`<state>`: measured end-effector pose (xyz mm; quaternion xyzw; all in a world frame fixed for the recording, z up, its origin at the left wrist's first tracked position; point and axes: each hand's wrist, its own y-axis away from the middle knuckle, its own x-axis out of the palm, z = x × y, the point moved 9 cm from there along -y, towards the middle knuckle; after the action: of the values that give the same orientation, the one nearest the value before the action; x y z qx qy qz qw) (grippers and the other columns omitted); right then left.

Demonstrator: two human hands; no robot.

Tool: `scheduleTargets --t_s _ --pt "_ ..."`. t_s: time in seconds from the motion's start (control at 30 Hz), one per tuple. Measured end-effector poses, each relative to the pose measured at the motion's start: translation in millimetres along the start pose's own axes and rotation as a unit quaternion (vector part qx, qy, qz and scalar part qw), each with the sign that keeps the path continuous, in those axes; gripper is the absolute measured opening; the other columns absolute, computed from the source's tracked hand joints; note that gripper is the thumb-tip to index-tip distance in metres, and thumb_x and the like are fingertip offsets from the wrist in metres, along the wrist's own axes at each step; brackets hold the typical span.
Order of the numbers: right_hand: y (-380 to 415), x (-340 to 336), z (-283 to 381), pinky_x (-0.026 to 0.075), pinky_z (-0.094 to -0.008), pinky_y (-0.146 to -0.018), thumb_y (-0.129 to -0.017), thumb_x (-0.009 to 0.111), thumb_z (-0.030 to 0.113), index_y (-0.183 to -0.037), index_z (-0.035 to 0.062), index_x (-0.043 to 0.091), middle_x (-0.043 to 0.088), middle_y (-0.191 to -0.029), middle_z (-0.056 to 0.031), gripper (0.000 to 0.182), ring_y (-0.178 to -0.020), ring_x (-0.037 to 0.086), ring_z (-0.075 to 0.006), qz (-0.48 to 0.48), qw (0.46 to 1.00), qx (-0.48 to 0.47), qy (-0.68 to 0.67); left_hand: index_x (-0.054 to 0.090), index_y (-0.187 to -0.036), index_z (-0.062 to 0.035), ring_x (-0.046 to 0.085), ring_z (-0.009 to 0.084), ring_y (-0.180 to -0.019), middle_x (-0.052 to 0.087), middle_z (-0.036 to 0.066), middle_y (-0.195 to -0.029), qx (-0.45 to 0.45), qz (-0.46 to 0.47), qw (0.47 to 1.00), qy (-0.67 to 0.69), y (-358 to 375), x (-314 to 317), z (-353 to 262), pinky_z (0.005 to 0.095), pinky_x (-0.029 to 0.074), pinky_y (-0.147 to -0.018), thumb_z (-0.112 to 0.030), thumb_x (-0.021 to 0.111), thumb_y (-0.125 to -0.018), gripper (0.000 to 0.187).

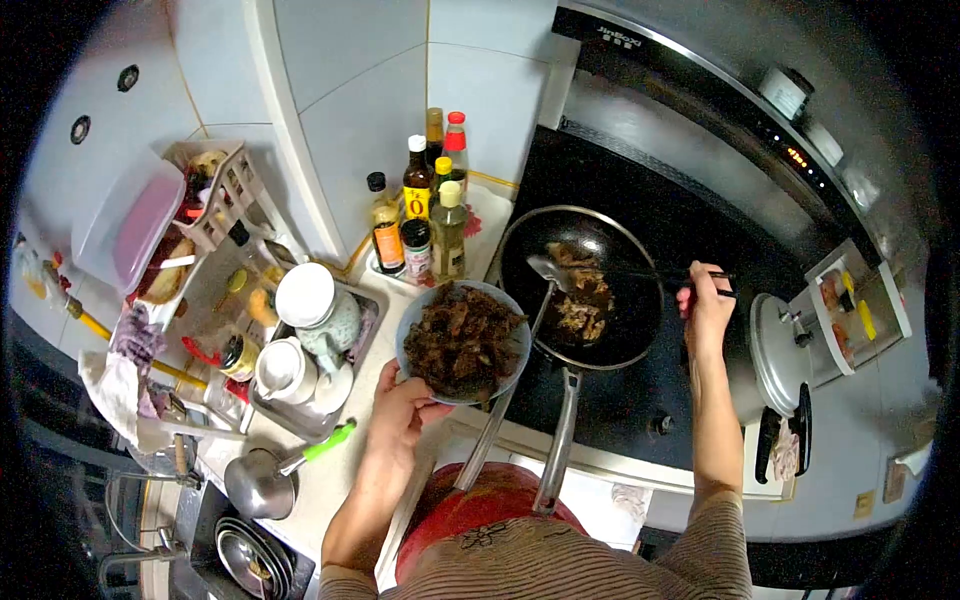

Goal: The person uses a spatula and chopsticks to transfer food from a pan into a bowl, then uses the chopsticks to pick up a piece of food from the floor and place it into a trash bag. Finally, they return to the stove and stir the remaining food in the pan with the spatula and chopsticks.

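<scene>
My left hand (402, 398) grips the lower left rim of a bowl (404, 335) heaped with dark brown food pieces (465, 340). The bowl is held between the counter and the stove. A black wok (625, 325) sits on the stove with more brown pieces (583, 300) in it. A metal spatula (547, 268) rests in the wok, its handle running down past the bowl. To the right of the wok, my right hand (706, 292) is closed around dark chopsticks (725, 283), which point left over the wok.
Sauce bottles (417, 185) stand behind the bowl. At left are a tray (312, 425) with white jars, a small pot (260, 483) with a green handle, and a sink (205, 540) holding bowls. A lidded pot (780, 350) stands at right under the range hood (700, 110).
</scene>
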<state>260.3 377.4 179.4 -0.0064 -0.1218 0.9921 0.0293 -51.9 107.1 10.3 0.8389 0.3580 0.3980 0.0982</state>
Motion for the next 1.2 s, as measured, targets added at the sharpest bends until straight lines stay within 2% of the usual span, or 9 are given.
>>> scheduleTargets --t_s 0.23,0.37,0.47,0.6,0.7,0.83,0.93,1.1,1.2 --pt "73 61 24 0.033 -0.0191 -0.032 -0.079 0.061 0.019 -0.080 0.0043 0.053 0.052 -0.062 -0.0025 0.016 -0.040 0.048 -0.0082 0.143 0.984 0.084 -0.069 0.032 -0.120 -0.0056 0.062 0.0283 -0.070 0.057 0.018 -0.091 0.013 0.010 1.000 -0.008 3 8 0 0.0425 0.056 -0.056 0.009 0.046 -0.068 0.055" --pt "102 98 34 0.037 -0.0196 -0.037 -0.079 0.062 0.018 -0.079 0.0028 0.057 0.054 -0.054 -0.0024 0.016 -0.040 0.049 -0.0073 0.223 0.971 0.051 0.075 0.031 -0.120 -0.0063 0.063 0.0283 -0.070 0.058 0.018 -0.091 0.019 0.012 0.999 -0.030 0 1 5 0.0419 0.056 -0.056 0.007 0.046 -0.070 0.054" --pt "106 99 59 0.038 -0.0206 -0.038 -0.078 0.064 0.016 -0.079 0.0022 0.058 0.056 -0.058 -0.0026 0.015 -0.042 0.050 -0.0086 0.232 0.973 -0.011 0.019 0.032 -0.120 -0.0065 0.063 0.0286 -0.069 0.058 0.018 -0.090 0.022 0.019 0.999 -0.034 2 -1 6 0.0408 0.056 -0.055 0.005 0.046 -0.070 0.053" --pt "53 46 83 0.036 -0.0205 -0.039 -0.079 0.062 0.018 -0.075 0.0040 0.057 0.054 -0.059 -0.0013 0.016 -0.043 0.047 -0.0081 0.096 0.994 -0.054 -0.026 0.036 -0.116 -0.0062 0.063 0.0301 -0.063 0.059 0.018 -0.087 0.021 0.002 0.999 -0.029 4 -9 3 0.0397 0.056 -0.050 0.007 0.045 -0.068 0.051" --pt "-6 7 50 0.032 -0.0204 -0.044 -0.081 0.061 0.018 -0.074 0.0049 0.057 0.051 -0.059 0.0024 0.016 -0.048 0.041 -0.0044 0.009 0.984 -0.162 0.072 0.037 -0.116 -0.0060 0.063 0.0288 -0.064 0.059 0.018 -0.085 0.017 -0.005 0.999 -0.032 0 -15 7 0.0382 0.056 -0.049 0.008 0.045 -0.067 0.051" --pt "-55 -24 -63 0.034 -0.0240 -0.045 -0.081 0.061 0.023 -0.077 0.0032 0.056 0.052 -0.057 0.0006 0.021 -0.048 0.043 -0.0062 -0.054 0.983 -0.116 0.132 0.036 -0.116 -0.0052 0.063 0.0273 -0.064 0.059 0.018 -0.086 0.012 -0.014 0.999 -0.051 1 -15 6 0.0368 0.056 -0.049 0.008 0.044 -0.068 0.050" --pt "-62 -26 -104 0.041 -0.0257 -0.046 -0.079 0.062 0.025 -0.078 0.0021 0.056 0.054 -0.062 -0.0030 0.024 -0.047 0.049 -0.0110 -0.121 0.983 -0.064 0.124 0.036 -0.116 -0.0046 0.063 0.0261 -0.063 0.059 0.017 -0.086 0.011 -0.029 0.998 -0.056 4 -17 5 0.0361 0.056 -0.048 0.007 0.044 -0.069 0.049" --pt "-87 -40 -150 0.043 -0.0315 -0.048 -0.079 0.063 0.028 -0.072 -0.0011 0.056 0.053 -0.058 -0.0079 0.031 -0.048 0.052 -0.0165 -0.231 0.939 -0.037 0.251 0.036 -0.116 -0.0036 0.062 0.0236 -0.058 0.060 0.016 -0.083 0.019 -0.043 0.997 -0.056 6 -21 5 0.0338 0.057 -0.049 0.007 0.043 -0.069 0.048" --pt "-102 -48 -164 0.043 -0.0326 -0.047 -0.078 0.063 0.028 -0.071 -0.0032 0.055 0.052 -0.055 -0.0089 0.033 -0.046 0.051 -0.0185 -0.210 0.935 0.048 0.281 0.038 -0.114 -0.0031 0.062 0.0227 -0.059 0.060 0.016 -0.082 0.024 -0.046 0.998 -0.045 10 -19 3 0.0318 0.057 -0.049 0.008 0.043 -0.068 0.047"
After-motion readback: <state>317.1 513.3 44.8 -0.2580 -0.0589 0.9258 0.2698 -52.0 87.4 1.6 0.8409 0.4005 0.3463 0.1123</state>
